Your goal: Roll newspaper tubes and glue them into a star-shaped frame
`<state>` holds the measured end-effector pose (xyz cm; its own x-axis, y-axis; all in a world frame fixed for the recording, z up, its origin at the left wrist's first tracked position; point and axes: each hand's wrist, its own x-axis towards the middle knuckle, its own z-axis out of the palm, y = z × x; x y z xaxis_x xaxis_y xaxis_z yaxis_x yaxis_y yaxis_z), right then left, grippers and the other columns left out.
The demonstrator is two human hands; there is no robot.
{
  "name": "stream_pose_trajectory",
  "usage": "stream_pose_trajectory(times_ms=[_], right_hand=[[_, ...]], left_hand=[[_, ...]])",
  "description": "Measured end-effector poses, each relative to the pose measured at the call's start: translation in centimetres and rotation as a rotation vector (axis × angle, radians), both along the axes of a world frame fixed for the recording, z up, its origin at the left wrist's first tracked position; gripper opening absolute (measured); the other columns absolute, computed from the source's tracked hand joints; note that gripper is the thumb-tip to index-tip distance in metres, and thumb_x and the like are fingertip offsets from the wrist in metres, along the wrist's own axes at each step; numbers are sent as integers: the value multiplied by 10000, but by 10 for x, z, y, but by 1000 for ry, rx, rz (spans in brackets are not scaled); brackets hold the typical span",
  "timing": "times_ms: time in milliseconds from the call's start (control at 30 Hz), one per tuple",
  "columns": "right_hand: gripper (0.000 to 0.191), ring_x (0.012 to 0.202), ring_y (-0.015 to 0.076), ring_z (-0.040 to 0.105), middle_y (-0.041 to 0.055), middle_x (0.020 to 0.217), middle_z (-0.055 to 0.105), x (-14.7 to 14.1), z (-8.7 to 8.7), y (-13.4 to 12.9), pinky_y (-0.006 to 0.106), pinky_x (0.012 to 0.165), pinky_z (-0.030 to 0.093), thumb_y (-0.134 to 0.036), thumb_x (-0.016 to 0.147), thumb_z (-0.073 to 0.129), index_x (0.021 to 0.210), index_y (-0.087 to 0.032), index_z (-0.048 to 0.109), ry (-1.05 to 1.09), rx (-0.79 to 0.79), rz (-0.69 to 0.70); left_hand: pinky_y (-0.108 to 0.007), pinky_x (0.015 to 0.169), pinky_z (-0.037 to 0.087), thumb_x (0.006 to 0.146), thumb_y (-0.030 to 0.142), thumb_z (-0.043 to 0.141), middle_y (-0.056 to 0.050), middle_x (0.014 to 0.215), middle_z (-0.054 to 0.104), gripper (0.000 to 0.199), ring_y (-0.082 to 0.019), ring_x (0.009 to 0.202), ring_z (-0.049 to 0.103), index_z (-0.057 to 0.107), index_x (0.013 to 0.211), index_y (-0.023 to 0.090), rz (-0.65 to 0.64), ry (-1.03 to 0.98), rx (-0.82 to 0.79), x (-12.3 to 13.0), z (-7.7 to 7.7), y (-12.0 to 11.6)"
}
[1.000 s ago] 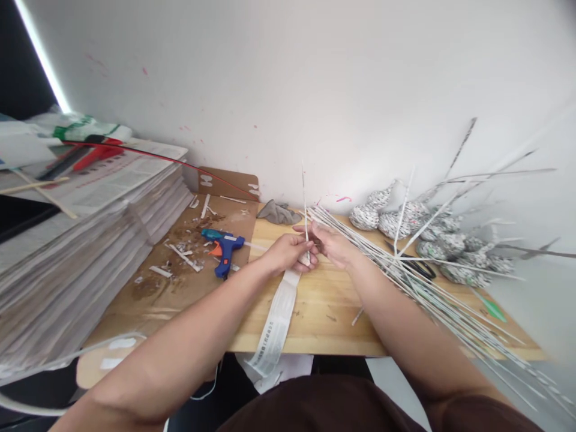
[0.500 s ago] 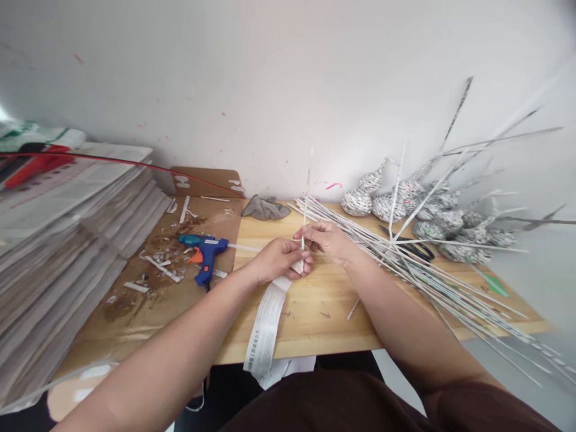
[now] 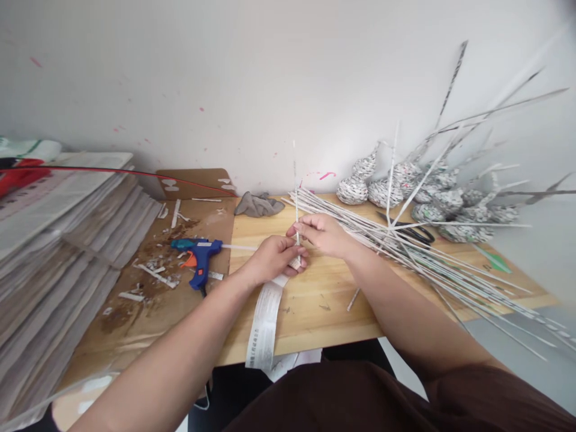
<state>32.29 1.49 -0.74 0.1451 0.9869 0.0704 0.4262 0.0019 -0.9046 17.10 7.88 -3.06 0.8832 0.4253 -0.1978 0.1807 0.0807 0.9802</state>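
Note:
Between my hands a newspaper strip [image 3: 265,324] is partly rolled into a thin paper tube [image 3: 296,186], which points up toward the wall. My left hand [image 3: 278,259] is closed on the strip where it meets the lower part of the tube. Just above it, my right hand [image 3: 320,233] pinches the tube between thumb and fingers. From my left hand the flat, printed length of the strip hangs down over the table's front edge. Part of the roll is hidden by my fingers.
A blue glue gun [image 3: 203,261] lies left on stained cardboard [image 3: 148,324] among paper scraps. Stacked newspapers [image 3: 99,240] stand far left. A grey cloth [image 3: 258,204] lies behind. Right are many paper tubes [image 3: 432,270], black scissors [image 3: 416,234] and several woven paper gourds [image 3: 353,191].
The view has shifted slightly, so most things sit a little differently in it. Both hands keep their hold on the strip and tube, and the tube stands at nearly the same upright angle.

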Motion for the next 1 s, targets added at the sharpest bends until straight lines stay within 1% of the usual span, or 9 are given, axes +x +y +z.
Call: stream_pose_trajectory(times_ms=[100,233,300,433,567,733,767,900,1000], right_hand=[[333,456,87,456,-22,515,527,-1,1,0,211,453,337,-435,863,538,865,-146,704,28,2,-31],[378,504,70,453,-12,609,558,8,0,3,202,467,328,-480,792,628,905,-132,724,230,-60,78],[362,499,63,421,-24,589,537,9,1,4,205,459,301,-461,728,699,857,-125,731,271,-68,83],[325,460,53,349,-54,512,474,4,2,5,219,437,245,-433,635,772,723,-126,710,269,-14,-50],[323,450,51,338,-59,505,469,1,3,5,222,427,239,-431,602,797,654,-142,662,340,25,-156],[323,480,62,395,-34,562,534,7,2,4,213,440,268,-440,667,755,791,-145,713,366,-87,59],[318,472,59,386,-40,542,520,8,2,4,212,438,262,-435,655,766,763,-142,704,361,-88,53],[330,439,44,336,-71,482,446,6,2,4,211,427,236,-400,597,811,597,-147,599,362,6,-114],[306,480,60,402,-43,551,520,7,3,4,212,446,270,-432,670,758,724,-143,671,346,-51,17]], left_hand=[[-270,615,546,807,410,632,-88,784,678,313,-155,696,653,662,857,103,19,-12,-6,0,1,1],[-267,629,544,827,393,609,-78,786,674,301,-144,695,647,669,895,105,5,-11,-14,0,3,0],[-264,622,540,830,379,604,-80,788,673,293,-143,690,644,669,897,101,6,3,-10,0,3,-1],[-265,617,537,824,389,606,-80,782,674,294,-155,702,647,670,882,108,11,15,-1,0,3,-3],[-275,646,544,827,404,594,-73,788,668,302,-156,724,642,672,869,115,-10,-2,26,-1,3,-2],[-281,651,544,842,393,573,-75,787,665,303,-149,709,640,670,887,109,-8,6,21,-1,3,-1],[-282,651,545,842,386,573,-78,794,666,297,-150,712,640,668,885,108,-13,4,21,-1,2,-1],[-277,641,541,836,395,578,-75,800,662,297,-147,714,631,661,862,110,-45,-28,20,-1,0,0],[-277,634,540,831,427,579,-77,796,659,330,-152,721,630,666,875,112,-45,-36,25,-1,0,0]])
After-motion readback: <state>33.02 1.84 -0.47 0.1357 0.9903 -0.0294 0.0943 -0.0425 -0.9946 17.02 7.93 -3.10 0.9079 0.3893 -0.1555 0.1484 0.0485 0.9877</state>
